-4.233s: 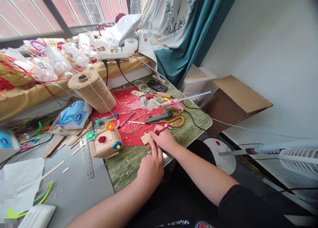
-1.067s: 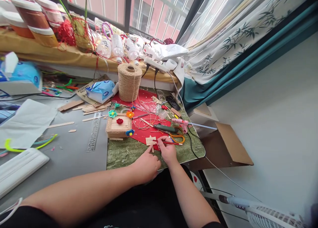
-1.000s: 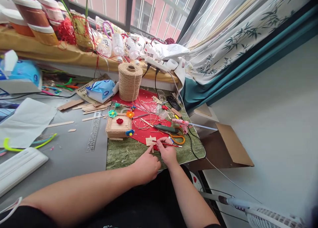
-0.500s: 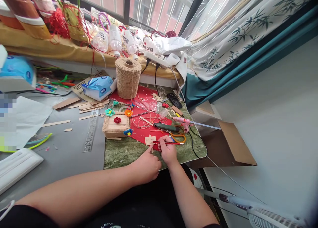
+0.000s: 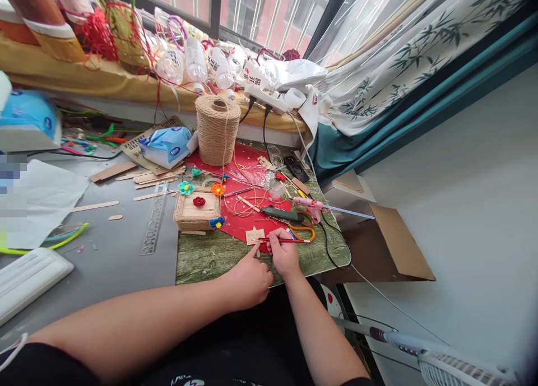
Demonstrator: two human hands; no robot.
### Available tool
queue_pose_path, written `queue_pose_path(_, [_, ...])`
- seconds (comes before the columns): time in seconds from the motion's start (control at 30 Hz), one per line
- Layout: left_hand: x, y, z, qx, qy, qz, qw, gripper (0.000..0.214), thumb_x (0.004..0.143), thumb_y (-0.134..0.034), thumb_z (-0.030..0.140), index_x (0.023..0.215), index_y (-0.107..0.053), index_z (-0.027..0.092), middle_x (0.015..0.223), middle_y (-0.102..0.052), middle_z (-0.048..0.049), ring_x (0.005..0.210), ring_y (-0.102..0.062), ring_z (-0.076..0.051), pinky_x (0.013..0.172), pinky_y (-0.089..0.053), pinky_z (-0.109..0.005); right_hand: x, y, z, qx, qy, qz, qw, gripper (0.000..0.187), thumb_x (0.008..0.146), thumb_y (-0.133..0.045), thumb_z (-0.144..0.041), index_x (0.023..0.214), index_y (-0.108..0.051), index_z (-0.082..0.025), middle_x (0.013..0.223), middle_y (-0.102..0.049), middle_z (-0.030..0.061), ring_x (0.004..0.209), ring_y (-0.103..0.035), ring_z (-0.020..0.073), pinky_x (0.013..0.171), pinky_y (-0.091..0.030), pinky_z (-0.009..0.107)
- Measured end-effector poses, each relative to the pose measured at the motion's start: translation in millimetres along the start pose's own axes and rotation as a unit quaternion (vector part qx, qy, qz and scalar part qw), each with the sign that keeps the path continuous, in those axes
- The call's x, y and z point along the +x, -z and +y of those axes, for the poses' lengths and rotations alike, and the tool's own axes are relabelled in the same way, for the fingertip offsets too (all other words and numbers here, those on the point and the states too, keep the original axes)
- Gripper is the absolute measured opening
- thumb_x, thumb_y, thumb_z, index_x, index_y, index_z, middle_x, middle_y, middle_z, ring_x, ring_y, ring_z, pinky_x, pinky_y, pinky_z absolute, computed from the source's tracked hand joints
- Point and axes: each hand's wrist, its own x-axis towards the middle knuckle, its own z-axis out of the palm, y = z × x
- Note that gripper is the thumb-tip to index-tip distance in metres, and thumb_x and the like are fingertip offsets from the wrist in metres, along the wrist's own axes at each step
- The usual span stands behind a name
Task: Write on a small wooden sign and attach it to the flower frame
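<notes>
My right hand (image 5: pixel 284 255) is closed in a writing grip on a thin red pencil (image 5: pixel 296 241). Its tip meets a small pale wooden plaque (image 5: pixel 254 236) with faint marks on it, lying at the edge of a red sheet (image 5: pixel 235 232). From the left, my left hand (image 5: pixel 247 280) holds the plaque's lower edge down with its stretched index fingertip, the other fingers curled under. Left of the plaque stands a twine-wrapped box (image 5: pixel 180 222) made of craft sticks, with a dark red flower (image 5: pixel 199 201) on top and other coloured flowers around it.
Orange-handled scissors (image 5: pixel 303 231), a dark green tool (image 5: pixel 281 214) and a pink glue gun (image 5: pixel 310 205) lie just beyond my right hand. Behind are a twine spool (image 5: pixel 217 131) and a blue wipes pack (image 5: pixel 167 145). A clear ruler (image 5: pixel 153 223) lies left, a cardboard box (image 5: pixel 390 246) right.
The view shifts very slightly. Both hands, the pencil and the plaque stay in nearly the same places.
</notes>
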Motion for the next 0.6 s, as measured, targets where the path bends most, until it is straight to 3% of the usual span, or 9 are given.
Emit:
queue_pose_path(0.2, [2.8,0.9,-0.2,0.034,-0.008,-0.006,0.999,0.028,0.088,-0.066,0.046,0.083,-0.074,0.02,0.072,-0.074,-0.0036,0.079,-0.07,-0.025,0.125,-0.017,-0.066,-4.3,0.0,2.1,0.0,0.026,-0.026,0.999,0.03,0.091,-0.073,-0.052,0.087,-0.064,-0.023,0.078,-0.065,0.0013,0.068,-0.061,0.0173,0.064,-0.051,0.03])
queue_pose_path(0.4, [4.1,7.9,1.1,0.031,-0.003,-0.031,0.999,0.029,0.089,-0.065,0.045,0.085,-0.076,0.019,0.073,-0.075,-0.0044,0.074,-0.071,-0.025,0.124,-0.02,-0.066,-0.7,-2.7,5.1,0.002,0.019,-0.017,1.0,0.03,0.098,-0.065,-0.051,0.085,-0.06,-0.024,0.07,-0.061,-0.0014,0.059,-0.056,0.0157,0.056,-0.046,0.028])
queue_pose_path(0.6, [3.7,-0.8,-0.8,0.02,-0.007,-0.022,1.0,0.029,0.09,-0.063,0.045,0.085,-0.075,0.019,0.073,-0.074,-0.0047,0.078,-0.071,-0.026,0.124,-0.016,-0.069,-0.5,-4.0,3.0,0.008,0.01,-0.017,1.0,0.033,0.095,-0.067,-0.054,0.084,-0.06,-0.024,0.072,-0.063,-0.0005,0.061,-0.058,0.0162,0.056,-0.049,0.028])
